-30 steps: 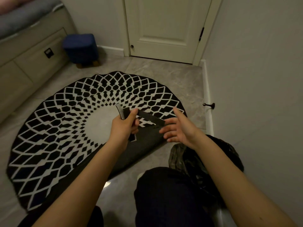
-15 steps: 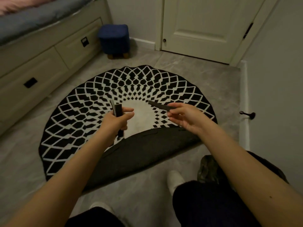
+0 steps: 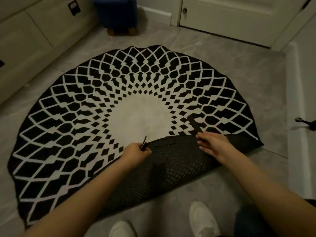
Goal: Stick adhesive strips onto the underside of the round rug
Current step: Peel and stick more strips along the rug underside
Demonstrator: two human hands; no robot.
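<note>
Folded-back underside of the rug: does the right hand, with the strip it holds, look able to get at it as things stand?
Probably yes. The right hand already hovers at the flap's upper edge, pinching a dark strip. The dark backing faces up and lies bare beside it; the left hand and a stuck strip sit further left.

Black-and-white round rug (image 3: 95, 120) lies on the floor, near edge folded back, dark underside (image 3: 171, 168) up, one adhesive strip (image 3: 164, 143) stuck there.
</note>
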